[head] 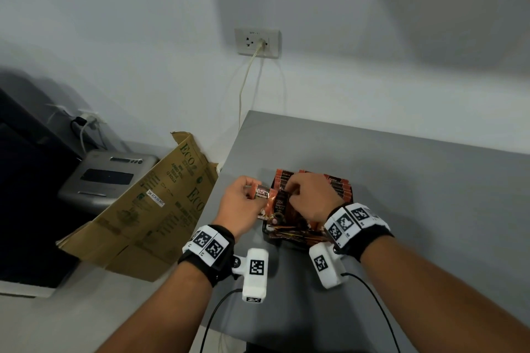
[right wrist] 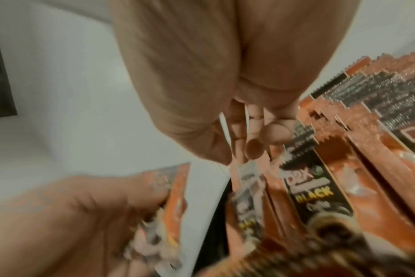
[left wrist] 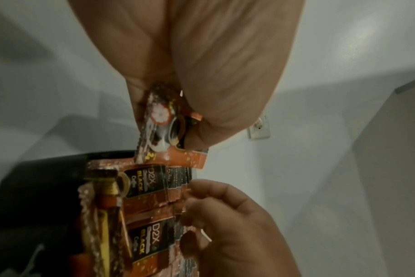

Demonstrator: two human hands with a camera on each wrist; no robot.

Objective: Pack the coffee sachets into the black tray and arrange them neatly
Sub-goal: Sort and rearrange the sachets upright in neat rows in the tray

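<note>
On the grey table [head: 415, 180] sits the black tray [head: 266, 231], with several orange-and-black coffee sachets [head: 339, 188] standing in rows inside it. My left hand [head: 252, 189] hovers just left of the tray and grips a small bunch of sachets [head: 268, 200], also seen as held sachets [left wrist: 163, 129] under the palm. My right hand [head: 295, 192] is over the tray's left part, fingers [right wrist: 254, 148] curled down, pinching the top of an upright sachet [right wrist: 246, 174]. The packed sachets [left wrist: 145, 187] fill the tray [left wrist: 36, 196] densely.
A flattened cardboard box [head: 149, 209] leans against the table's left edge. Beyond it lies a grey device [head: 106, 178]. A wall socket [head: 256, 41] with a cable hangs behind the table. Bare tabletop lies right of the tray.
</note>
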